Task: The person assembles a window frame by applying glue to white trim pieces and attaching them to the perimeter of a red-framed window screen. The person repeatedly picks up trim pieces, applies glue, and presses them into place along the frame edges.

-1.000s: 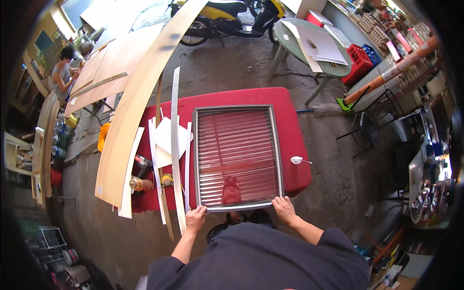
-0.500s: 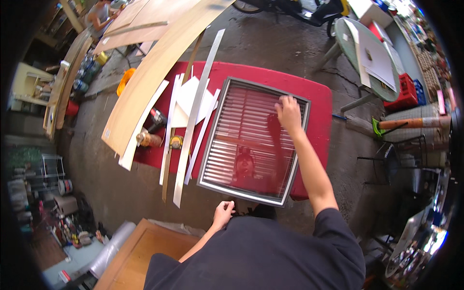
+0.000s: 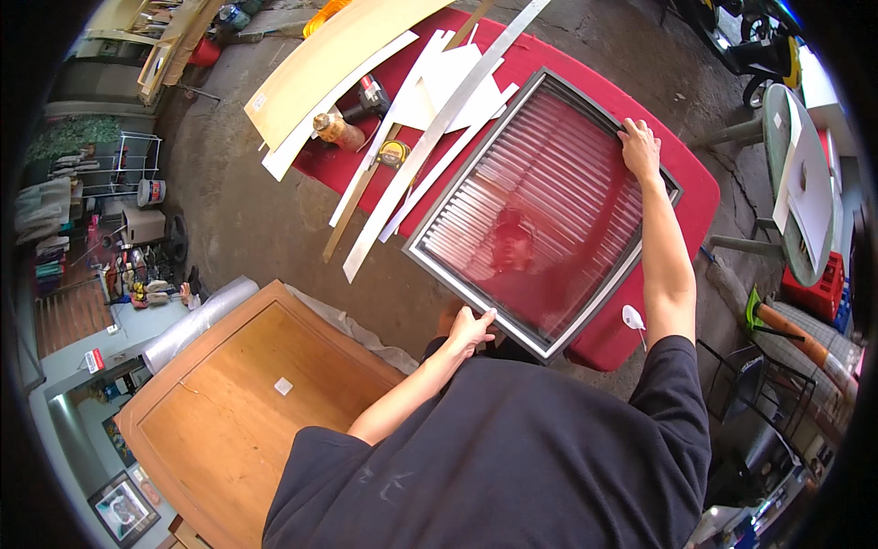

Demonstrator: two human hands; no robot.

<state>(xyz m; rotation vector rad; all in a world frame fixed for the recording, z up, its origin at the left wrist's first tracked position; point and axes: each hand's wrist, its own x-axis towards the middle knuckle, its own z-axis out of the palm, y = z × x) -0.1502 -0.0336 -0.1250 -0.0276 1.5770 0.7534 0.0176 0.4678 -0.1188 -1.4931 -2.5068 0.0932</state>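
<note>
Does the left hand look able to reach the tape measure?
Probably, with a stretch: nothing covers the tape measure, though a long grey strip lies between it and the left hand.

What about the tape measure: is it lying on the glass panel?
No, the yellow tape measure lies left of the framed glass panel, the metal strip between them.

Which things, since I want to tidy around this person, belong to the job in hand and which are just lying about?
Seemingly part of the job:
framed glossy panel, with left hand and right hand at its edges
red table under it
perhaps tape measure and drill, untouched nearby

Likely just lying about:
orange coil
red crate
</note>
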